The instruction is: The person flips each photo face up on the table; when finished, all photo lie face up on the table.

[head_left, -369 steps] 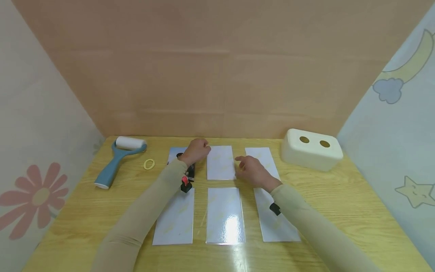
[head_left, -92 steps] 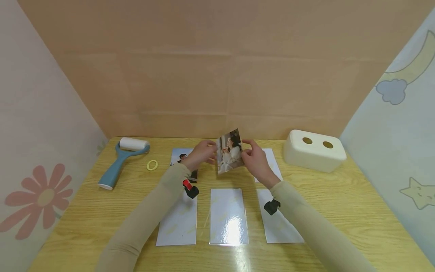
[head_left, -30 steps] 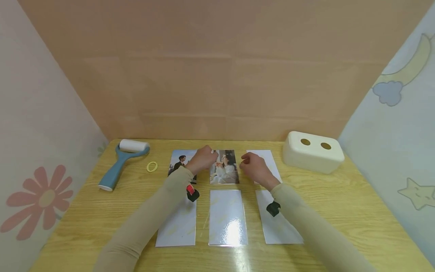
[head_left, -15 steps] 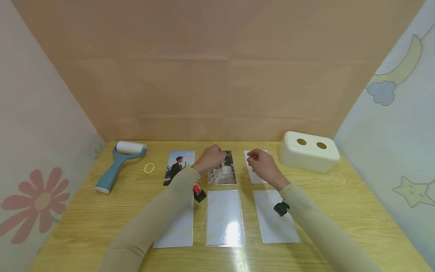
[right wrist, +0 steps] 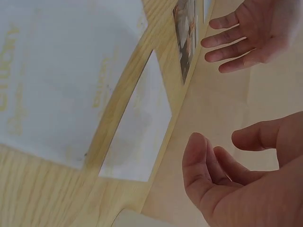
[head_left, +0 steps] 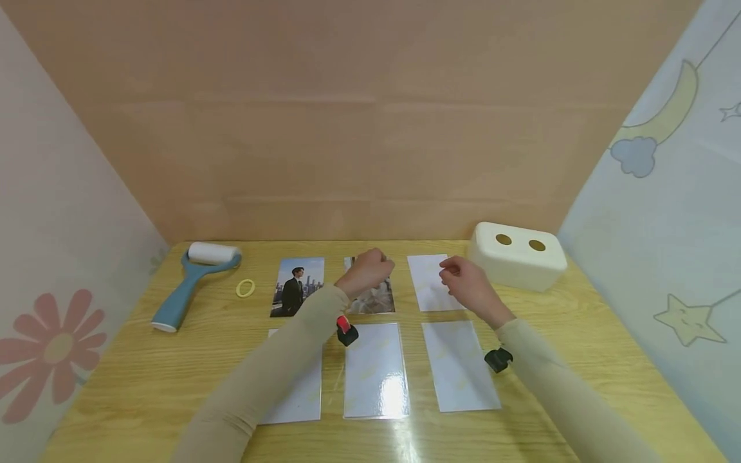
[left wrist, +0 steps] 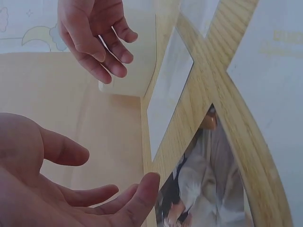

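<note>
My left hand (head_left: pixel 366 270) hovers over a photo print (head_left: pixel 373 302) lying face up in the middle of the back row, hiding part of it. In the left wrist view its fingers are spread and loosely bent, holding nothing. At the right edge of a face-down photo print (head_left: pixel 427 283), which shows its white back, is my right hand (head_left: pixel 467 286). The right wrist view shows that hand's fingers (right wrist: pixel 194 161) relaxed and apart from the print. Left in the back row, another print (head_left: pixel 296 287) lies face up, picturing a person in a dark suit.
Three white-backed prints form the front row: left (head_left: pixel 303 395), middle (head_left: pixel 370 370) and right (head_left: pixel 460 366). A blue-handled lint roller (head_left: pixel 188 283) and a yellow ring (head_left: pixel 246 288) lie at left. The cream box with two holes (head_left: pixel 515 260) stands at back right.
The middle back print was white side up, was lifted and turned, and now lies picture up. Both hands have since let go and shifted right, the right hand reaching the right back print.
</note>
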Demonstrator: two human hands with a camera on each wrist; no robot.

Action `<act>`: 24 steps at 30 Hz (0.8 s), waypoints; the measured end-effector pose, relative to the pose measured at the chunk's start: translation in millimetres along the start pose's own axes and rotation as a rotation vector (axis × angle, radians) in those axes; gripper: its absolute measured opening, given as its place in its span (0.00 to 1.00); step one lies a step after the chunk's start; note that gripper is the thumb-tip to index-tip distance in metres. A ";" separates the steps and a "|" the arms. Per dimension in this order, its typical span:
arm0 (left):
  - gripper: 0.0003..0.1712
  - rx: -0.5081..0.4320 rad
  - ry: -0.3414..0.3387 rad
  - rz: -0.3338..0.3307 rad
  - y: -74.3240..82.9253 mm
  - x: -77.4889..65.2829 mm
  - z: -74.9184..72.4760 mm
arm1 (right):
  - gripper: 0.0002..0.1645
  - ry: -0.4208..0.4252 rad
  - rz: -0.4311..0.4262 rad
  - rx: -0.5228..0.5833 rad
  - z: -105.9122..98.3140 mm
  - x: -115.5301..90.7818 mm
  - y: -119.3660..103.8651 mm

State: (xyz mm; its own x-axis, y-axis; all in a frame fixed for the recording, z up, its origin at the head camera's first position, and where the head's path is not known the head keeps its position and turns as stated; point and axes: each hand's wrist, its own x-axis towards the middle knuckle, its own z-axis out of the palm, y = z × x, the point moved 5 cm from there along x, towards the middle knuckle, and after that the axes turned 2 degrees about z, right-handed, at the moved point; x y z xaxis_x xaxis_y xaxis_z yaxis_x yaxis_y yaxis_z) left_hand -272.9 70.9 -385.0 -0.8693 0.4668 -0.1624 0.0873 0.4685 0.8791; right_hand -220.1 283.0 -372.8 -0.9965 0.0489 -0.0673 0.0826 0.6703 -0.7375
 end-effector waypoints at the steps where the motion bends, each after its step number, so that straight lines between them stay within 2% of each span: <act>1: 0.17 0.000 -0.006 0.009 1.2 0.1 1.6 | 0.22 0.001 0.004 0.001 -1.5 -0.6 2.4; 9: 0.30 0.017 -0.039 0.024 8.3 -0.5 15.4 | 0.23 0.000 0.015 -0.039 -11.6 -4.9 18.3; 16: 0.31 0.084 -0.056 0.044 11.1 8.5 27.4 | 0.24 0.000 0.005 -0.102 -19.0 -9.8 28.2; 24: 0.28 0.074 -0.065 0.042 10.2 11.2 37.7 | 0.26 -0.053 0.044 -0.116 -21.1 -12.6 39.6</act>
State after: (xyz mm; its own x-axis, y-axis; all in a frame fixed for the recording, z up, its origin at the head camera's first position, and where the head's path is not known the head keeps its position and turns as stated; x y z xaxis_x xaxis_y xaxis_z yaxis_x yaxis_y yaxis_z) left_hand -263.4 109.2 -394.7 -0.8310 0.5336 -0.1574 0.1602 0.5005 0.8508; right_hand -204.5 324.5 -387.0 -0.9899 0.0428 -0.1351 0.1212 0.7499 -0.6503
